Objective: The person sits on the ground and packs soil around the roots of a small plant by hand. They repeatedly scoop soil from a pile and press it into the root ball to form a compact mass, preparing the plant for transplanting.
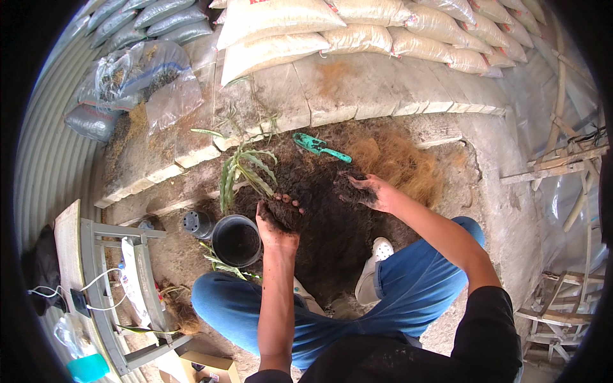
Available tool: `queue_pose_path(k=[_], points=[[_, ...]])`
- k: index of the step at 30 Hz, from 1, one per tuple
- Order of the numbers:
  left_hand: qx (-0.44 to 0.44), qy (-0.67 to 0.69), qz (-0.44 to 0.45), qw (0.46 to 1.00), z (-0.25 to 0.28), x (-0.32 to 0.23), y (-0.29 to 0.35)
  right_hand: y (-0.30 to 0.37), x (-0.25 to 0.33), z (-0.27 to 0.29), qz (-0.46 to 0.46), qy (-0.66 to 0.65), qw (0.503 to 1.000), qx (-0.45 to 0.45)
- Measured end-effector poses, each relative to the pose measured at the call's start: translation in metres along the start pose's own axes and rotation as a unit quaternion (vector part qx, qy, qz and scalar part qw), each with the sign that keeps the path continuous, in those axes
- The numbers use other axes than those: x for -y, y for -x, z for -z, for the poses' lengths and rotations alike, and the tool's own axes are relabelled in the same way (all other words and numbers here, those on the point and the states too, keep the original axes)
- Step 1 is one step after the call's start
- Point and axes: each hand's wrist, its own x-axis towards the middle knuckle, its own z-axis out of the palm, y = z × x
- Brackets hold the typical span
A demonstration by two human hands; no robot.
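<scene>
My left hand (274, 235) is closed around the soil-covered root ball (285, 216) of a long-leaved green plant (245, 167), whose leaves lean up and to the left. Dark soil (350, 190) sits in my right hand (378, 193), with the fingers curled about it just above the heap. Below both hands a heap of dark potting soil (332, 246) spreads over the ground. A green trowel (319, 147), smeared with soil, lies on its far side. Close to my left wrist stands a round black pot (216, 241), with soil visible inside.
Brown coir fibre (405, 165) lies to the right of the trowel. A small dark pot (198, 223) and cut leaves (223, 263) are by the black pot. Stacked sacks (364, 39) line the back ledge. At left is a grey metal-framed bench (96, 255); bamboo framing (555, 169) stands right.
</scene>
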Motion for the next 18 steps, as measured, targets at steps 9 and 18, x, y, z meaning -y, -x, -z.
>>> queue_pose_path(k=[9, 18], points=[[-0.014, -0.02, 0.026, 0.999, 0.004, 0.018, -0.002, 0.037, -0.008, -0.036, 0.064, 0.073, 0.993, -0.063], [0.002, -0.058, 0.095, 0.994, -0.005, 0.031, -0.004, 0.046, -0.011, -0.065, 0.063, -0.016, 0.996, 0.067]])
